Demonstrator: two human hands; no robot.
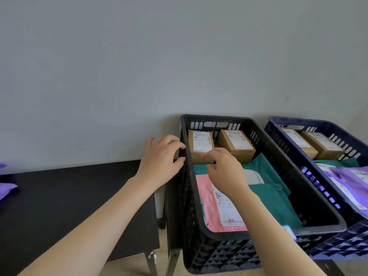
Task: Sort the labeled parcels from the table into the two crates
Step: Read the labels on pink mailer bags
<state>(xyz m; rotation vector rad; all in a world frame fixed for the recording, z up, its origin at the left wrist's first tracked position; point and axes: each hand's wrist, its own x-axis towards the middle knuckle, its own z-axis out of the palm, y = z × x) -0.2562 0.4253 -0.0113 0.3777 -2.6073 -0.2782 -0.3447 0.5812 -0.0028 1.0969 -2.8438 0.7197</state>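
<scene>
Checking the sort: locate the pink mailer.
Head view: the pink mailer lies in the near left corner of the black crate, beside a teal mailer.

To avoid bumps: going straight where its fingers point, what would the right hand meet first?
Probably the left box in the black crate; the right hand's fingertip looks very near it.

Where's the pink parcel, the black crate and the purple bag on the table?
pink parcel [206,202]: head view, on its bare pink left part, beside the label.
black crate [215,118]: head view, on its far rim by the wall.
purple bag [6,189]: head view, on the bit showing at the picture's left edge.
</scene>
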